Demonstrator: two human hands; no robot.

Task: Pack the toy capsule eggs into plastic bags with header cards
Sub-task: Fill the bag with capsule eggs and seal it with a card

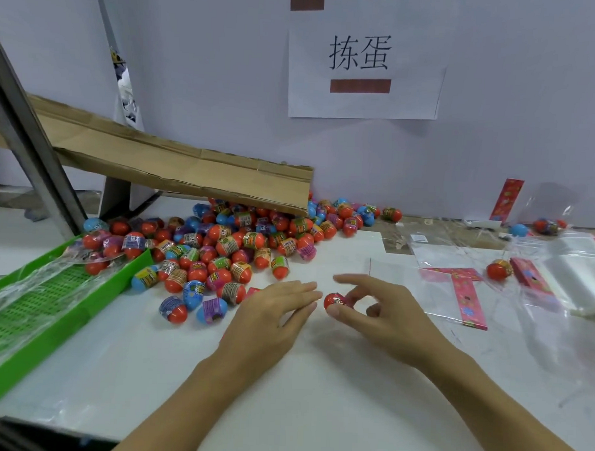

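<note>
holding, head view: the right hand (377, 309) pinches a red capsule egg (334, 301) between thumb and curled fingers, just above the white table (284, 376), at centre.
left hand (273, 312): fingers straight and relaxed, grasping nothing, palm down over the table, fingertips just beside the held egg; whether they touch it cannot be told.
egg pile (228, 243): many red, blue and purple capsule eggs with printed wrap bands, heaped on the table behind the hands and spreading under the low end of the chute.
cardboard chute (190, 174): a folded brown cardboard strip sloping down from the upper left, its lower end over the pile.
green tray (50, 318): at the left edge of the table, slotted floor, with crumpled clear film lying in it and a few eggs at its far end.
header cards (469, 295): pink-red printed strips lying flat to the right of the right hand, partly under clear plastic.
plastic bags (574, 268): a clear stack at the far right.
loose egg (498, 270): red, beside the cards.
paper sign (362, 59): on the back wall, taped, with two printed characters.
</note>
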